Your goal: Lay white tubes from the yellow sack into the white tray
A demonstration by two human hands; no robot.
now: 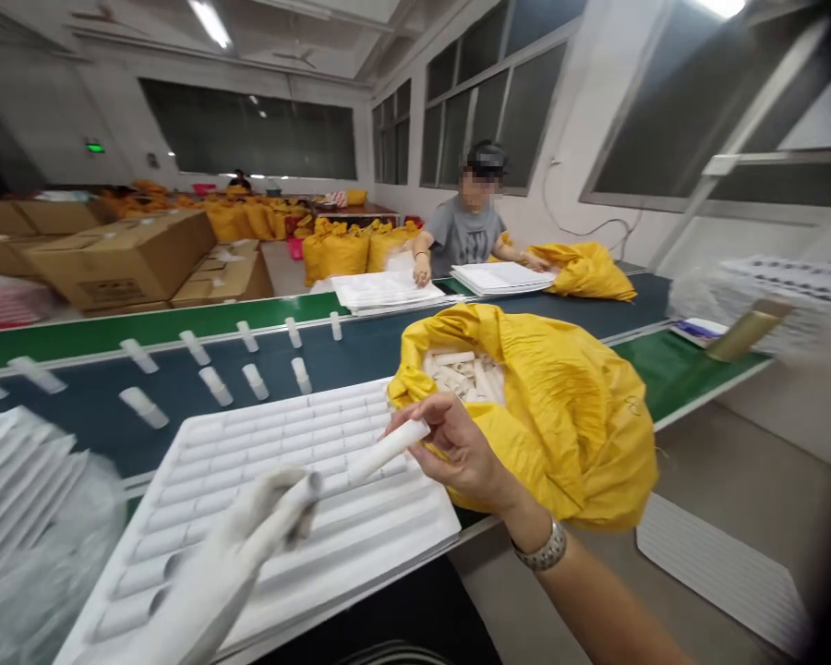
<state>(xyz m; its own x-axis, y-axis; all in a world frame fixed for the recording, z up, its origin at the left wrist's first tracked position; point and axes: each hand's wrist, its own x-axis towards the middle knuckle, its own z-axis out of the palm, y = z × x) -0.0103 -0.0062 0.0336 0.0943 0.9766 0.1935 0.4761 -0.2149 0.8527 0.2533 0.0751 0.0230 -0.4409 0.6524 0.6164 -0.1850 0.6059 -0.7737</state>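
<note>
My left hand [253, 531], in a white glove, is closed on a white tube [292, 508] whose open end faces away from me. My bare right hand [467, 453], with a metal watch on the wrist, pinches another white tube [388, 453] by its near end, above the tray. Beneath both hands lies a white grooved tray [380, 531]. Rows of white tubes fill its far and left grooves, while several near grooves show bare. Just beyond my right hand, a yellow woven sack [568, 397] gapes open with many loose white tubes [461, 374] inside.
White tubes stand or lean on the dark conveyor belt [346, 356]. Stacked trays in plastic [20, 499] sit at left. Across the belt, a co-worker [467, 226] handles paper-white trays [388, 291] beside another yellow sack [588, 270]. Cardboard boxes [131, 254] stand behind.
</note>
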